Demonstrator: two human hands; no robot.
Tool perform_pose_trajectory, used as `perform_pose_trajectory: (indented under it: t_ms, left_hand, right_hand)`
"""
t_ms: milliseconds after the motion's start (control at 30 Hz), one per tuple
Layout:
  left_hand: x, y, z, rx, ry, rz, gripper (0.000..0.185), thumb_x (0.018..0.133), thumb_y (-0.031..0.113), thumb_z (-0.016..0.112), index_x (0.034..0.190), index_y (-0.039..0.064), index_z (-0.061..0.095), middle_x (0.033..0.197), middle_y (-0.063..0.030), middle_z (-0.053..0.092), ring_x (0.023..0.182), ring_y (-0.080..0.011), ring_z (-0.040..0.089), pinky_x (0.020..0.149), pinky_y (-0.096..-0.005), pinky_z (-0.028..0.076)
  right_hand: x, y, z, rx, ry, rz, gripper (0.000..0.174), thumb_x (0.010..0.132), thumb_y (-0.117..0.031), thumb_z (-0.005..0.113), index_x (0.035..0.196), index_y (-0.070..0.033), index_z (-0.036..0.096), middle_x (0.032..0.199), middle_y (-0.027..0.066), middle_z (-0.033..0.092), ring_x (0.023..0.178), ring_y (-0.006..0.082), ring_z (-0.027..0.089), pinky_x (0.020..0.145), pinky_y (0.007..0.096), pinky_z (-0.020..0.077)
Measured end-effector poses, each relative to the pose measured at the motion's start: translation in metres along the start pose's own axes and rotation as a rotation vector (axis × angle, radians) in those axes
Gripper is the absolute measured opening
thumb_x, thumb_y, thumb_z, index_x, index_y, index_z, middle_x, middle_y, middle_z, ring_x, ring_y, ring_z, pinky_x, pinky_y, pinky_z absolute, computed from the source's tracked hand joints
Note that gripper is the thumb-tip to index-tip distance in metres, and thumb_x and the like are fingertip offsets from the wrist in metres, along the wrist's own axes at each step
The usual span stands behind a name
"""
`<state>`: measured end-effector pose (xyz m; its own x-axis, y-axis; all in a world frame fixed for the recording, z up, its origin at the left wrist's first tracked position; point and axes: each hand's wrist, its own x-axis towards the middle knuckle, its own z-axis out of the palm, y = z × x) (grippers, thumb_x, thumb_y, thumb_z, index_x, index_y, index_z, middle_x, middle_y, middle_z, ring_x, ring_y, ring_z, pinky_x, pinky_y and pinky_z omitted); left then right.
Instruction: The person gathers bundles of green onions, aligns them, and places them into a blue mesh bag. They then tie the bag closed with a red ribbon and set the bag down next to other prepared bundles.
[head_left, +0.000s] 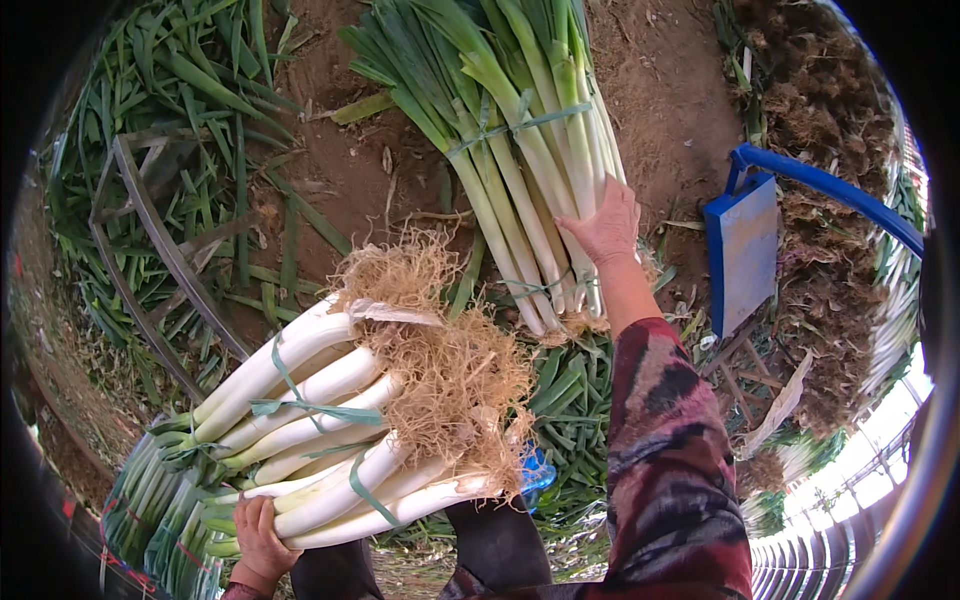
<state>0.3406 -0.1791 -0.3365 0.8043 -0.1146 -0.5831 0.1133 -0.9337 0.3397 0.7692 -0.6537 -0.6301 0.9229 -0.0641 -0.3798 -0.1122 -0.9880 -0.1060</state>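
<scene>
My left hand (261, 536) is closed around the lower left of a tied bundle of long green onions (322, 390). The thick white shanks slant up to the right, ending in a tangled mass of tan roots (457, 375), and green strips bind them. Farther ahead, a second tied bundle of green onions (551, 157) lies on the soil with its leaves pointing away. My right hand (609, 225) grips the right side of its stalks, thumb on top; some fingers are hidden. Green ties cross this bundle near the leaves and near the root end.
Cut green leaves (172, 90) are heaped at left around a bent metal frame (161, 240). A blue metal arm (832, 187) with a flat plate (744, 255) stands at right, beside piled roots (825, 315). More onion bundles (161, 517) sit at lower left.
</scene>
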Motion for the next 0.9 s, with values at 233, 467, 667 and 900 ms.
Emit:
perform_pose_trajectory:
  t_ms: [233,467,667,900]
  left_hand:
    - [0.005,0.000,-0.003,0.001,-0.002,0.021,0.095,0.053,0.027,0.087,0.132,0.001,0.040,0.122,-0.0184,0.051,0.109,-0.0421,0.053,0.104,-0.0659,0.035]
    - [0.006,-0.001,-0.008,-0.022,-0.042,0.003,0.101,0.048,0.027,0.090,0.133,0.002,0.041,0.123,-0.0168,0.051,0.110,-0.0414,0.052,0.104,-0.0665,0.034]
    - [0.010,0.002,-0.010,-0.054,-0.006,0.008,0.100,0.046,0.027,0.090,0.131,0.002,0.044,0.122,-0.0165,0.052,0.110,-0.0396,0.052,0.104,-0.0650,0.035]
    - [0.009,0.007,-0.017,-0.050,-0.033,-0.072,0.088,0.050,0.028,0.090,0.126,0.004,0.053,0.122,-0.0115,0.054,0.113,-0.0336,0.052,0.108,-0.0574,0.034]
  right_hand:
    - [0.031,0.004,-0.002,0.217,-0.226,0.129,0.107,0.057,-0.044,0.092,0.140,0.004,0.044,0.133,0.0263,0.058,0.122,0.0368,0.058,0.106,0.0402,0.0458]
    - [0.010,-0.015,-0.023,0.188,-0.249,0.048,0.071,0.060,-0.032,0.083,0.117,0.002,0.060,0.111,0.0254,0.068,0.106,0.0367,0.066,0.094,0.0418,0.0518]
    - [-0.031,-0.049,-0.086,0.377,-0.262,0.067,0.053,0.063,-0.017,0.074,0.111,0.003,0.062,0.096,0.0230,0.070,0.091,0.0353,0.070,0.084,0.0399,0.0552]
    - [-0.108,-0.125,-0.228,0.641,-0.252,-0.042,0.050,0.066,-0.007,0.068,0.113,0.005,0.060,0.092,0.0197,0.069,0.083,0.0336,0.068,0.077,0.0390,0.0556]
